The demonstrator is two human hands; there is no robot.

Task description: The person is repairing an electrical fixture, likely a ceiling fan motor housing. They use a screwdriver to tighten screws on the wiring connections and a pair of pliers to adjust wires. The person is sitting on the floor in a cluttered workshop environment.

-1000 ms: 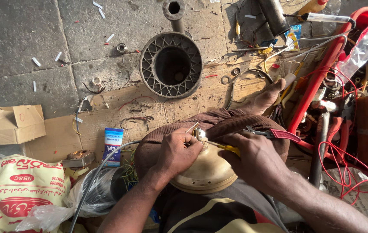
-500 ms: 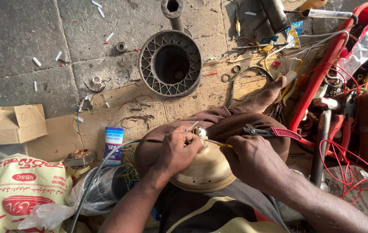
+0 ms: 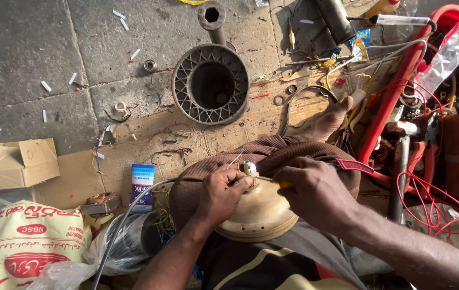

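Still unmoved: left hand [image 3: 220,194] pinching white fitting [image 3: 249,168], right hand [image 3: 315,194] fingers closed on yellow-handled screwdriver [image 3: 272,181].

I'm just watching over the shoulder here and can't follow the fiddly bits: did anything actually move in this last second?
Very little. The left hand keeps pinching the small white fitting on top of the round tan cover in the lap, and the right hand still holds the yellow-handled tool against it, tip barely shifted. The round grille, cardboard box and red wires lie as before.
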